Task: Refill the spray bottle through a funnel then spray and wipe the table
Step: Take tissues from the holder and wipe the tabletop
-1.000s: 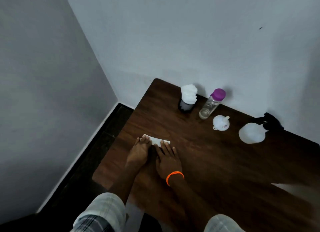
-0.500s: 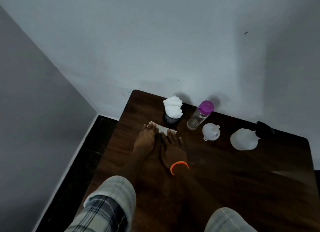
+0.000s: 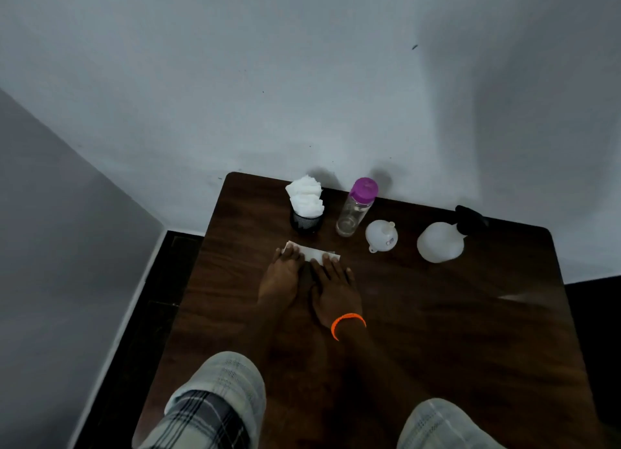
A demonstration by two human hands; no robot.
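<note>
Both hands lie flat, side by side, pressing a folded white tissue (image 3: 312, 253) onto the dark wooden table (image 3: 437, 331). My left hand (image 3: 280, 275) covers the tissue's left end, and my right hand (image 3: 334, 285), with an orange wristband, covers its right end. Behind them along the wall stand a clear bottle with a purple cap (image 3: 357, 206), a white funnel (image 3: 381, 236) lying mouth-down, and a white spray bottle with a black trigger head (image 3: 441, 240).
A black mesh cup stuffed with white tissues (image 3: 305, 210) stands just beyond the hands. The table sits in a corner of grey-white walls, with dark floor (image 3: 151, 297) along its left edge. Checked sleeves cover my forearms at the bottom.
Both hands have slid the tissue away from me across the table, from its middle toward the tissue cup at the back. The head view has also shifted.
</note>
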